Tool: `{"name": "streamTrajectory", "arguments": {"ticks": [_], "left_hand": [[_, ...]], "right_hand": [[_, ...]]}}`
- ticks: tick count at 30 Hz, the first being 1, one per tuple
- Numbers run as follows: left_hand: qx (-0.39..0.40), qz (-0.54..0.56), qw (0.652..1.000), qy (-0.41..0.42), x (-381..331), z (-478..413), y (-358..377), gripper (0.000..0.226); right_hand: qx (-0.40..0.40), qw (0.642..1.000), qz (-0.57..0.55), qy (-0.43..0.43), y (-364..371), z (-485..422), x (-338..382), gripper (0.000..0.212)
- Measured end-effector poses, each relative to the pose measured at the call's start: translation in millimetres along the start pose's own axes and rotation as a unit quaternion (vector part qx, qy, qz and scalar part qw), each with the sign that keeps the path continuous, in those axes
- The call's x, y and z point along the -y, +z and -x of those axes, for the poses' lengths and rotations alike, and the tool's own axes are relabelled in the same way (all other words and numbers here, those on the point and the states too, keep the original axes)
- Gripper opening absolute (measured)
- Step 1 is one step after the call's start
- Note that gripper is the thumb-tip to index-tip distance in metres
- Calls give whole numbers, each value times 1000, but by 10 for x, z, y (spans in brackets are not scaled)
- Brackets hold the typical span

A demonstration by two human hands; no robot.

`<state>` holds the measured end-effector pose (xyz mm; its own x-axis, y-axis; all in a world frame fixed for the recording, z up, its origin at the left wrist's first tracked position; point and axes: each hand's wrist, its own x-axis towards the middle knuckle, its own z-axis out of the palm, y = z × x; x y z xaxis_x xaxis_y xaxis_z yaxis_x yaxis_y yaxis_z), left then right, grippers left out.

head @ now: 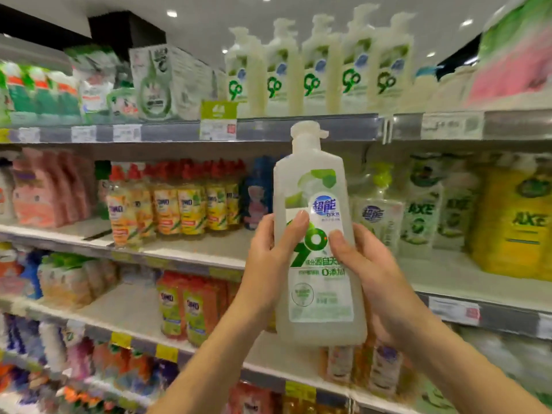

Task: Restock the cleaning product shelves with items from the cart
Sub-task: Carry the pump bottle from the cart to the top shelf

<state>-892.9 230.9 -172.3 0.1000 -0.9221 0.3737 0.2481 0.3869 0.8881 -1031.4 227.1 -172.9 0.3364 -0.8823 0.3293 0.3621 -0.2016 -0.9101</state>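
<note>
Both hands clamped on one pump bottle of dish detergent (pixel 316 234), upright, held in front of the shelves: left hand (pixel 268 258) on its left side, right hand (pixel 367 279) cupping right side and base. Matching pump bottles (pixel 316 70) already lined up on the top shelf (pixel 298 130) above. This one not shelved yet. Cart not in view, so remaining stock can't be judged. Middle shelf (pixel 191 249) shows bare patches.

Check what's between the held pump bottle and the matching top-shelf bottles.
Head view: only the top shelf's price rail. The pump bottle, gripped by left hand and right hand, overlaps it in the image; matching bottles stand above.
</note>
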Motion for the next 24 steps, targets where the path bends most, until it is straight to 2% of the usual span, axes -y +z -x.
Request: {"name": "streamTrajectory", "arguments": {"ticks": [7,11,17,19,21,24], "left_hand": [[111,-32,992,52,-120,-713,624,51],[139,-48,982,118,-403,-1221,898,47],[205,-134,946,211,-929,-1979,1131,30],[202,-189,931,240,-1082,-2239,1170,42],[195,-219,923,248,-1211,-2510,1207,48],[219,-245,917,226,-1326,-2857,1264,40]], "right_hand": [[-46,993,48,-101,-513,-330,539,47],[-53,982,79,-163,-616,-657,983,35],[-71,963,127,-226,-670,-1338,1669,35],[-70,952,165,-247,-687,-1576,1880,32],[-85,937,213,-265,-725,-1826,2049,33],[-105,922,261,-265,-830,-2159,2190,43]]}}
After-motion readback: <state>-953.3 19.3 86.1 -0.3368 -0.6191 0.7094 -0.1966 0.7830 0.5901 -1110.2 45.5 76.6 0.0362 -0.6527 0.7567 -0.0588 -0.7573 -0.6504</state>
